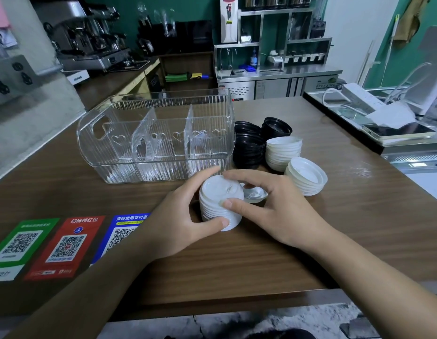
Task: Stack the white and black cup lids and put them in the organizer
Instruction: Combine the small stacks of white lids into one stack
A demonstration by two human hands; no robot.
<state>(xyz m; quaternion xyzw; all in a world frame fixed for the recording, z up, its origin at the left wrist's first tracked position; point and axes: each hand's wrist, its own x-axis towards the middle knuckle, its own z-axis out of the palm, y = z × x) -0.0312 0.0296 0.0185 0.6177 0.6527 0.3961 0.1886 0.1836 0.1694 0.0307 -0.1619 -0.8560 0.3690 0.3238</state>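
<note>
Both hands meet over a stack of white lids (221, 204) standing on the brown surface (261, 260) in front of the person. Curled round the stack's left side, the left hand (178, 223) has its thumb pressed low on the front and its fingers reaching over the top edge. From the other side the right hand (273, 211) pinches the stack, thumb on its near rim and fingers spread over the far rim. Just behind, under the right fingers, lies a single white lid (255, 194). Farther right sit two more white stacks (306, 177) (282, 152), touching each other, with black lid stacks (249, 148) beside them. A clear organizer (153, 135) with dividers stands just beyond the hands, nothing inside it. Three QR code stickers (65, 243) lie flat at the left.
</note>
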